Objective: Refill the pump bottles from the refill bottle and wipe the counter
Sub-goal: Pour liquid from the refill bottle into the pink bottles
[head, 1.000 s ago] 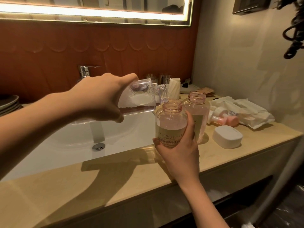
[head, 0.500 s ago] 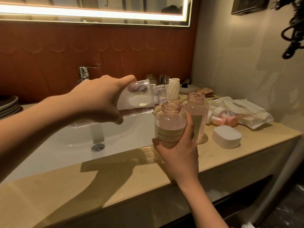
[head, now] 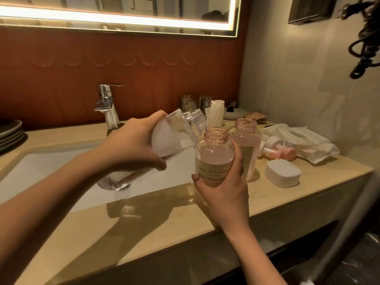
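Pink-tinted and clear, the near pump bottle (head: 213,159) stands uncapped at the counter's (head: 164,233) edge beside the white sink (head: 51,171), its cream label reading "SMOOTH CLOUDS". The right hand (head: 224,188) grips it from the front, fingers and thumb curled round the labelled lower half. The left hand (head: 131,147) is wrapped round the clear refill bottle (head: 174,136), which is held tilted over the sink with its threaded mouth just beside and slightly above the pump bottle's open neck. Whether the two bottles touch cannot be told, nor whether anything is flowing. Whitish foam shows inside the refill bottle's shoulder. A second uncapped pink bottle (head: 246,145) stands just behind the first. To its right, a pink-and-white pump head (head: 275,151) lies on its side near a white soap box (head: 282,173) and a pack of wipes (head: 304,145). A chrome faucet (head: 107,105) rises behind the sink, and stacked plates (head: 10,134) sit at the far left.
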The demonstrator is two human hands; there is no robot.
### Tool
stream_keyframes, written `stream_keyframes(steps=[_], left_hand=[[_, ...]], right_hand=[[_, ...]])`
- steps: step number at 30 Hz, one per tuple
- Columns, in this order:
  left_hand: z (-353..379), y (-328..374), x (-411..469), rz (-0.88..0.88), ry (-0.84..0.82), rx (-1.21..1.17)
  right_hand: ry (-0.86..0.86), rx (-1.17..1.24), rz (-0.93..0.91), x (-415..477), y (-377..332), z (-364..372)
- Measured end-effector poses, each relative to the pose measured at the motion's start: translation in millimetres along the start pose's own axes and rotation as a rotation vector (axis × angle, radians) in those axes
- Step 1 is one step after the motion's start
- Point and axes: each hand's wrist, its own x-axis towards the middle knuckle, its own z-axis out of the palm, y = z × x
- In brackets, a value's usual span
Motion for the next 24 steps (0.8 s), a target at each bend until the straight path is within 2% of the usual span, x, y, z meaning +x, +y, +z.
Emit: stream_keyframes(steps=[9, 16, 18, 21, 24], left_hand=[[11.2, -2.1, -8.0, 0.002, 0.084, -0.170], [10.5, -7.4, -21.0, 0.033, 0.097, -0.247], [8.3, -10.0, -24.8, 0.029, 0.103, -0.236], [3.6, -14.4, -29.5, 0.017, 0.100, -0.218], [-0.3, -18.4, -32.2, 0.025, 0.095, -0.221]], right_hand=[[-0.014, -0.006, 0.004, 2.4, 1.8, -2.1], [-0.306, 0.163, -0.035, 17.3, 7.5, -24.4], [-0.341, 0.174, -0.031, 18.5, 5.5, -28.0], [-0.178, 0.164, -0.034, 14.4, -1.6, -27.8], [0.039, 0.010, -0.050, 8.8, -16.2, -26.7]])
